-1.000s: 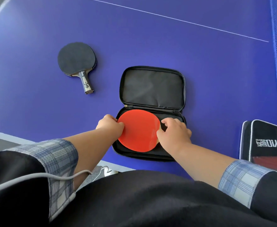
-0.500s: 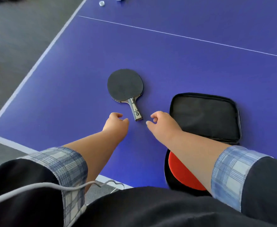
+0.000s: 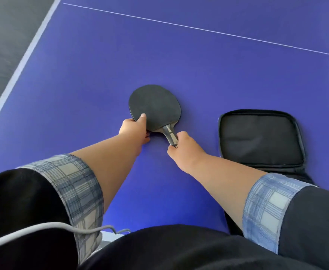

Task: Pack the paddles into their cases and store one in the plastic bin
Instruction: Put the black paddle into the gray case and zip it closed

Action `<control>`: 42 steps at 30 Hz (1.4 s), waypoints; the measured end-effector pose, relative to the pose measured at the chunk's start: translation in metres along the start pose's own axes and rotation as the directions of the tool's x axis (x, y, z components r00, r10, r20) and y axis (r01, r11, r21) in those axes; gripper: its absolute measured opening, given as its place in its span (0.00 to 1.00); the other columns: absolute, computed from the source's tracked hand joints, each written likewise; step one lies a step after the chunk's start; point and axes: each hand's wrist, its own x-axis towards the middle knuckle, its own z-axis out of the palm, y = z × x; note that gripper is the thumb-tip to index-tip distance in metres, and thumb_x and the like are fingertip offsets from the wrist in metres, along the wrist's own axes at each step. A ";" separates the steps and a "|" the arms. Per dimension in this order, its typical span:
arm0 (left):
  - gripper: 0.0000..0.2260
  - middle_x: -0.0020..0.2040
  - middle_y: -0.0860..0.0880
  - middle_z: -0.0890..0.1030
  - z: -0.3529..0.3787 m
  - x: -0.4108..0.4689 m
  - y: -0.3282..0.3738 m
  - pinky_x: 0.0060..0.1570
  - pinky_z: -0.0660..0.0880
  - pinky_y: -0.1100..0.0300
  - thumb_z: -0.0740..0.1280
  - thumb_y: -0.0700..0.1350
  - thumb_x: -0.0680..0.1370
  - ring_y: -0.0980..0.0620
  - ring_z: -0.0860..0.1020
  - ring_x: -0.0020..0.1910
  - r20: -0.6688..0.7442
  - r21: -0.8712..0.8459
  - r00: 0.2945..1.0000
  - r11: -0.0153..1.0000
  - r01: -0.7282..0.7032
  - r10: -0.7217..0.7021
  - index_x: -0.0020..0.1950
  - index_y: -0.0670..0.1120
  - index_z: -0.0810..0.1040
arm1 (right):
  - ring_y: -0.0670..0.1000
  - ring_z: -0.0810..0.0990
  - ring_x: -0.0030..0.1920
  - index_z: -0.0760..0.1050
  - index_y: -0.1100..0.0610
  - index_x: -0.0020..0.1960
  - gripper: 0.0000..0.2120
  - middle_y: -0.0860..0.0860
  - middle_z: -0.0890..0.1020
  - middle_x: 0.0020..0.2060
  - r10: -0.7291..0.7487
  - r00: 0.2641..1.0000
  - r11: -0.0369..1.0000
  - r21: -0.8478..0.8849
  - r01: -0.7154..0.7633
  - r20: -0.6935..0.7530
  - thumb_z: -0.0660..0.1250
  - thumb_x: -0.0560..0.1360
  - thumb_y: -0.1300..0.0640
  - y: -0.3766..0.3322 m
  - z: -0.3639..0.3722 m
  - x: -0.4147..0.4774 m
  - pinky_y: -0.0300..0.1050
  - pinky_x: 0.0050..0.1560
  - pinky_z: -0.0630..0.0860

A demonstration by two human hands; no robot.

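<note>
On blue table (image 3: 101, 75), left hand (image 3: 133, 129) pinches black paddle (image 3: 154, 106) blade edge, right hand (image 3: 183, 151) clamps handle (open case (image 3: 260, 137) nr right).

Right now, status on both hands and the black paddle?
Left hand pinching the black paddle at the blade edge. Right hand gripping its handle end. Open black case beside it to the right; table path between clear.

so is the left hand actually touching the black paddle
Touching. The head view shows the left hand pinching the near-left edge of the black paddle, thumb on top of the rubber, while the right hand grips its handle.
</note>
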 end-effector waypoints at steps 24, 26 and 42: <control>0.19 0.56 0.51 0.80 0.132 -0.155 -0.099 0.40 0.81 0.60 0.72 0.51 0.76 0.49 0.85 0.44 0.250 0.238 0.959 0.951 -0.195 0.134 0.65 0.53 0.72 | 0.50 0.81 0.48 0.73 0.43 0.63 0.17 0.46 0.80 0.52 0.134 0.940 0.964 0.261 -0.050 -0.313 0.71 0.76 0.50 0.264 -0.181 -0.136 0.46 0.51 0.78; 0.15 0.51 0.53 0.81 0.149 -0.170 -0.121 0.43 0.82 0.58 0.71 0.49 0.77 0.48 0.85 0.44 0.207 0.287 0.966 0.935 -0.208 0.152 0.62 0.49 0.75 | 0.48 0.78 0.48 0.72 0.45 0.66 0.19 0.45 0.77 0.55 0.111 0.947 0.974 0.222 -0.044 -0.301 0.70 0.77 0.51 0.283 -0.184 -0.135 0.45 0.50 0.77; 0.03 0.37 0.44 0.69 0.194 -0.213 -0.181 0.30 0.62 0.58 0.60 0.43 0.70 0.45 0.63 0.35 -0.093 0.451 0.993 0.892 -0.018 0.068 0.41 0.45 0.72 | 0.48 0.74 0.51 0.73 0.48 0.67 0.20 0.52 0.76 0.62 -0.082 0.990 0.997 -0.017 0.080 -0.116 0.70 0.77 0.50 0.330 -0.186 -0.116 0.42 0.48 0.71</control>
